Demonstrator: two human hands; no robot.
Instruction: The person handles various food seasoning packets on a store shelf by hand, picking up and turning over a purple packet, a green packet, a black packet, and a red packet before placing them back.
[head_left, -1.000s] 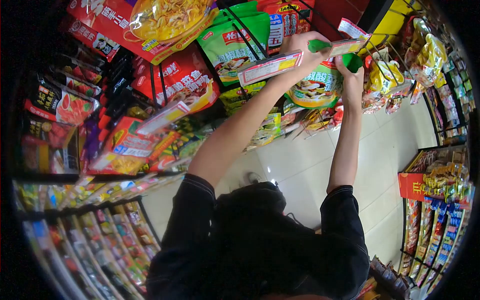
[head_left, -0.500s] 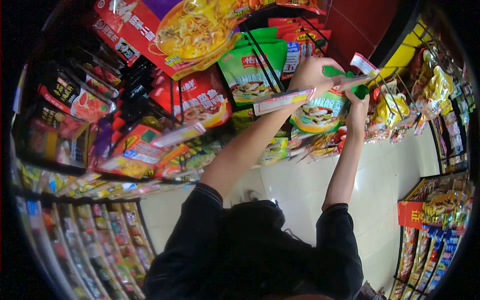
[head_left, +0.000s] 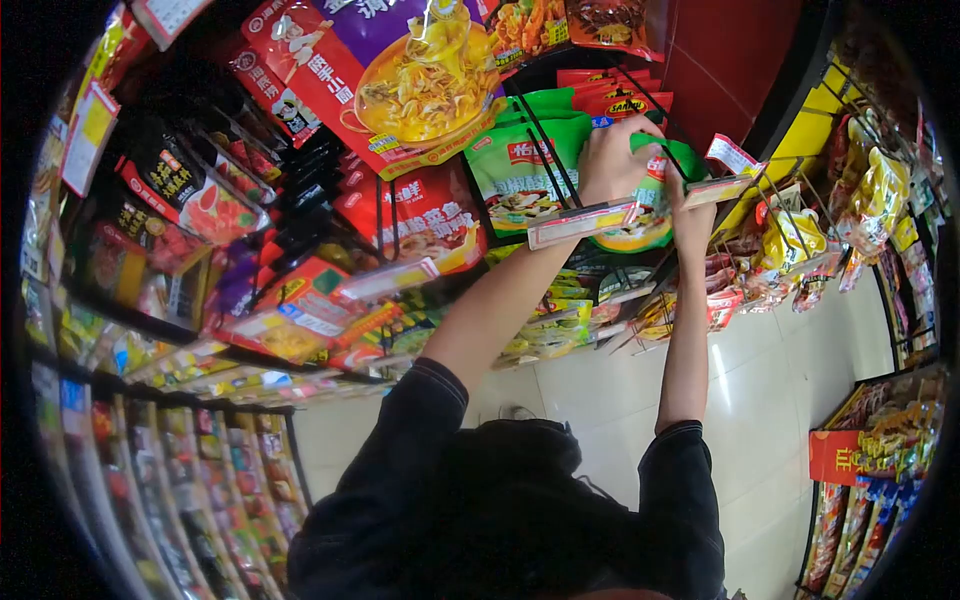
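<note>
A green food packet [head_left: 632, 236] with a picture of a dish on its front is held between my hands at the hanging rack. My left hand [head_left: 612, 165] has its fingers curled at the packet's upper left edge. On the other side, my right hand [head_left: 692, 215] grips the packet's right edge, partly hidden behind a price tag [head_left: 716, 190]. Another price tag [head_left: 583, 223] crosses in front of my left wrist. Just left of that hand, similar green packets [head_left: 520, 170] hang on a black hook.
Red packets [head_left: 415, 205] and a large purple-and-red packet [head_left: 425, 85] hang to the left. Yellow bagged goods [head_left: 795, 235] hang at the right on wire hooks. Pale floor tiles [head_left: 770, 400] show below, with more stocked shelves [head_left: 200, 480] at the lower left.
The green packet has moved farther in toward the rack and stands straighter, carried by both hands. The camera view has shifted slightly, so the shelves appear lower and farther right.
</note>
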